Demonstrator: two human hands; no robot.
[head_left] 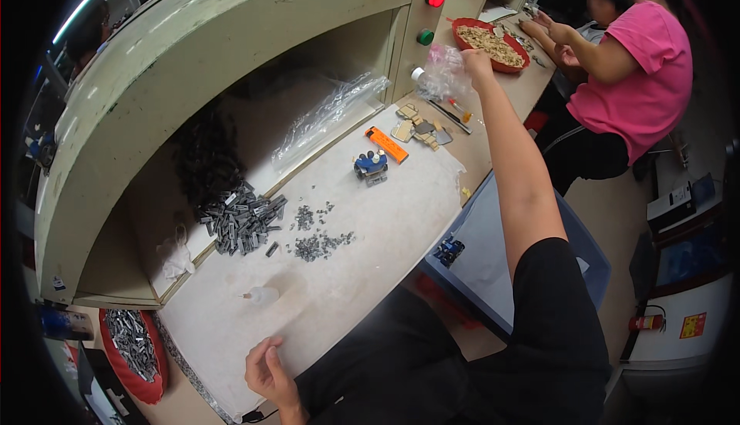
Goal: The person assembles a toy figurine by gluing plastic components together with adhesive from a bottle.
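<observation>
My right arm stretches far out to the back right. Its hand (479,64) is closed at the edge of a crumpled clear plastic bag (445,73), beside a red basin (460,23) of tan pieces. My left hand (267,369) hovers at the near edge of the white-covered table, fingers loosely curled and nothing seen in them. Past it stands a small white squeeze bottle (264,295) with a thin tip. Mid-table are a small blue toy vehicle (371,165), an orange tool (387,144) and scattered small grey parts (317,245).
A heap of grey blocks (242,221) spills from the machine's arched opening, where plastic sheeting (327,117) lies. Another red basin (158,348) of metal parts sits lower left. A blue bin (590,271) holds a blue toy vehicle (449,251). A person in pink (651,70) works at right.
</observation>
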